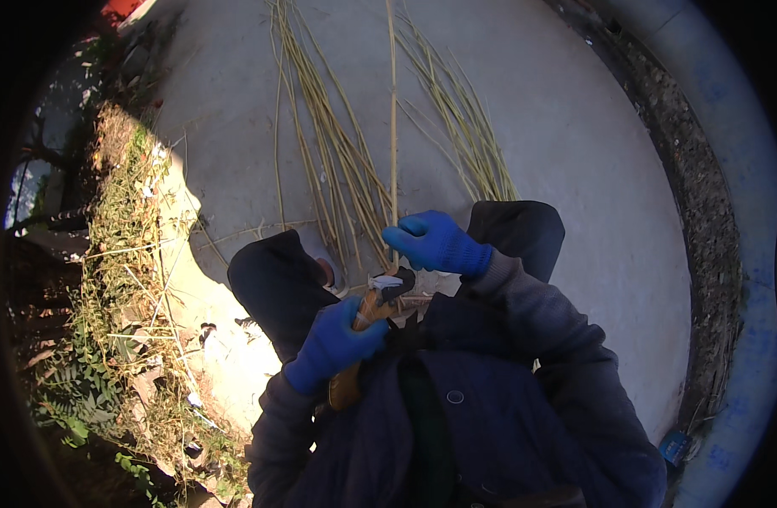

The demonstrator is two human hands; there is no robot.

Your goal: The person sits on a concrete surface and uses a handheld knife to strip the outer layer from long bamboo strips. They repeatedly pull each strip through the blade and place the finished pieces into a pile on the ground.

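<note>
My right hand, in a blue knitted glove, is closed around a long, thin tan stick. The stick runs away from me to the top edge of the view, and its near end reaches down between my knees. Lower and to the left, my left hand, also blue-gloved, grips a wooden-handled tool. At the tool's far end is a dark, curved head with a pale, shiny part, close to the near end of the stick. Whether the two touch I cannot tell.
A loose bundle of long sticks lies on the grey concrete floor ahead, left of the held stick. Greener sticks lie to its right. Dry plants and litter border the left. A blue wall curves along the right.
</note>
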